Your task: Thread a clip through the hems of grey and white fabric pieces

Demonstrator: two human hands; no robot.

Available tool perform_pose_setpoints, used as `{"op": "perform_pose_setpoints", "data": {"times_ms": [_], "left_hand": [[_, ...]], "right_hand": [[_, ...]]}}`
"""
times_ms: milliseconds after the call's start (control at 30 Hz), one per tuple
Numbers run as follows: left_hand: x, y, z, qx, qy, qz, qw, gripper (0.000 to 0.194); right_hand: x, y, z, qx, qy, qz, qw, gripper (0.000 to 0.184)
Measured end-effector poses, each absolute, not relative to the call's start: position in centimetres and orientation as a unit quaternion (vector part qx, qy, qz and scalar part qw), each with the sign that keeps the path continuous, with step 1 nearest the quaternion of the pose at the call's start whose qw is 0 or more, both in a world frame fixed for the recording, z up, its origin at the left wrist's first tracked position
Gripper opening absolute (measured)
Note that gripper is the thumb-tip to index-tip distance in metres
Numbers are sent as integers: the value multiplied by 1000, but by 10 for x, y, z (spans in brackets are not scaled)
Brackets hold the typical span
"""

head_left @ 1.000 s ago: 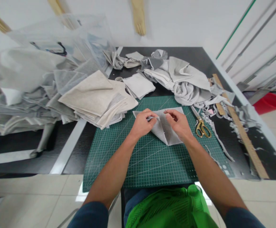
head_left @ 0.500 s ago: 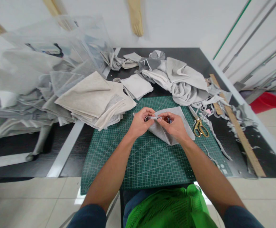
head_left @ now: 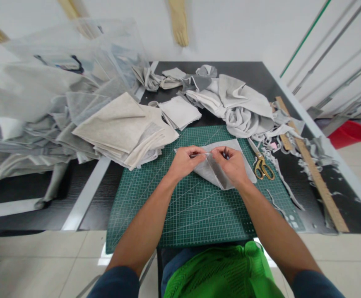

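Observation:
A grey piece of fabric point(head_left: 205, 170) lies partly raised on the green cutting mat point(head_left: 180, 219). My left hand point(head_left: 186, 161) pinches its upper edge between thumb and fingers. Close beside it, my right hand point(head_left: 229, 162) pinches the same edge, the fingertips of both hands nearly meeting. A small dark tool point(head_left: 226, 153) shows among the fingers of my right hand; its kind is too hidden to tell. Right of the fabric rest gold-handled scissors point(head_left: 263, 169), apart from both hands.
Stacked fabric pieces point(head_left: 115, 124) and a clear plastic bin point(head_left: 75, 49) stand at the left. More crumpled fabric point(head_left: 242, 103) lies at the back. Along the right are a wooden ruler point(head_left: 317, 178) and fabric scraps point(head_left: 282, 190). A red bucket point(head_left: 350, 134) stands beyond the table.
The fingers of both hands have closed more tightly on the fabric edge. My right fingers have curled in, covering more of the dark tool.

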State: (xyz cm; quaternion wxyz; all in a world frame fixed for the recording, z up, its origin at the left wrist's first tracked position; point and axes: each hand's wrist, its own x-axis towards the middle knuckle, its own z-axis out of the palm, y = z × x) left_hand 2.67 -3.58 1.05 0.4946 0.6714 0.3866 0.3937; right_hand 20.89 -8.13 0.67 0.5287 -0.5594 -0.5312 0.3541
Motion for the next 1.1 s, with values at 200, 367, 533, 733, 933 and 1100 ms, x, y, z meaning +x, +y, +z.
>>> {"op": "perform_pose_setpoints", "data": {"times_ms": [200, 367, 533, 733, 933, 1100], "left_hand": [[29, -33, 5, 602, 423, 427, 525, 13], [28, -31, 4, 556, 438, 448, 546, 17], [27, -31, 5, 520, 419, 448, 594, 18], [28, -31, 8, 515, 403, 444, 613, 17], [30, -35, 8, 523, 388, 441, 618, 15], [31, -36, 7, 528, 387, 436, 618, 15]], "right_hand": [[212, -79, 5, -590, -532, 327, 512, 45], [213, -77, -4, -578, -629, 239, 463, 35], [208, -80, -1, -536, -689, 190, 450, 33], [206, -81, -1, -534, -686, 190, 457, 34], [205, -80, -3, -528, -694, 178, 456, 36], [203, -82, 1, -522, -704, 169, 450, 35]]}}
